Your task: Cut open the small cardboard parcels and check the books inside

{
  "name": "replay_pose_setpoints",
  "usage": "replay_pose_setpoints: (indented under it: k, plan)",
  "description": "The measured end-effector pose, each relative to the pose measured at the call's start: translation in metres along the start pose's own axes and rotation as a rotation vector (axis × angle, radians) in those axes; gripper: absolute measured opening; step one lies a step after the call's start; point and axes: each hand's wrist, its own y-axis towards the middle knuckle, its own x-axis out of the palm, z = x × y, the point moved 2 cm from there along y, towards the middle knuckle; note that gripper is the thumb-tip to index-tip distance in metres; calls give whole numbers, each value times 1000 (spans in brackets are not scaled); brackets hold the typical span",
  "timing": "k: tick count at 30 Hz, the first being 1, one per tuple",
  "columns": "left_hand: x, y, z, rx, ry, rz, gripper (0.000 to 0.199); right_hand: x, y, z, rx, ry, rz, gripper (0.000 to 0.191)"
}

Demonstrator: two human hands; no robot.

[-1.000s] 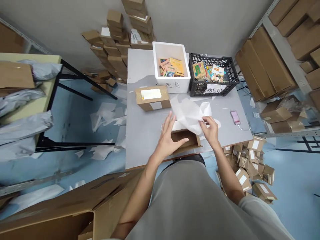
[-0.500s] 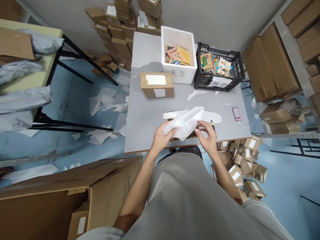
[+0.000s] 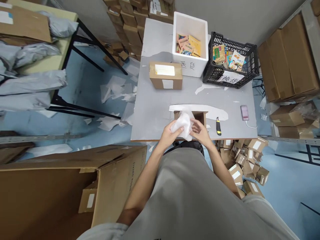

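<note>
A crumpled, translucent white sheet of packing wrap (image 3: 184,123) is bunched between my two hands near the table's front edge. My left hand (image 3: 170,136) pinches its left side with the thumb on top. On the other side, my right hand (image 3: 200,131) has its fingers closed on the right edge of the wrap. Just behind and beneath it stands an open cardboard box (image 3: 202,116), partly hidden by the wrap and my hands. Whether anything lies inside the wrap or the box I cannot tell. A yellow-and-black utility knife (image 3: 218,126) lies right of the box.
A closed carton (image 3: 166,76), a white foam bin (image 3: 190,68) and a black crate (image 3: 232,77), both with booklets, stand on the grey table (image 3: 147,106). A phone (image 3: 244,112) lies right. A large open carton (image 3: 117,190) is at left; small boxes (image 3: 247,160) litter the floor.
The wrap has gone from spread out to bunched, and my right hand has moved in to grip it. More of the open box and the knife now shows. The view has shifted.
</note>
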Motion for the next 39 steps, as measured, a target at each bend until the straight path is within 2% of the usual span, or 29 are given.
replay_pose_setpoints:
  k: [6,9,11,14,17,20,22,26,29,32,35,39]
  plan:
    - [14,18,-31,26,123,-129,52,-21,12,19,69,-132,63,44]
    - [14,29,-50,-14,149,-116,60,-35,31,12,85,-483,132,34]
    - [11,34,-57,-56,184,-94,61,-38,45,2,111,-809,167,37]
    - [6,36,-59,-93,266,-116,59,-28,65,-11,178,-1189,156,42]
    - [3,33,-53,-85,332,-157,56,-3,79,-11,267,-1379,24,45]
    - [2,28,-46,-36,386,-157,52,20,89,-1,349,-1397,-122,38]
    - [1,25,-43,-11,403,-141,51,28,91,4,374,-1361,-182,31]
    - [-14,20,-42,-16,366,-65,51,21,77,3,330,-1313,-222,51]
    - [-34,16,-46,-49,340,2,55,0,49,-8,152,-1190,-110,52]
    - [-45,15,-53,-107,377,57,64,-31,20,-16,37,-1024,143,48]
    - [-30,24,-59,-116,462,121,83,-54,6,-15,113,-1020,291,48]
    - [12,40,-59,28,646,136,106,-59,9,-6,289,-1059,268,50]
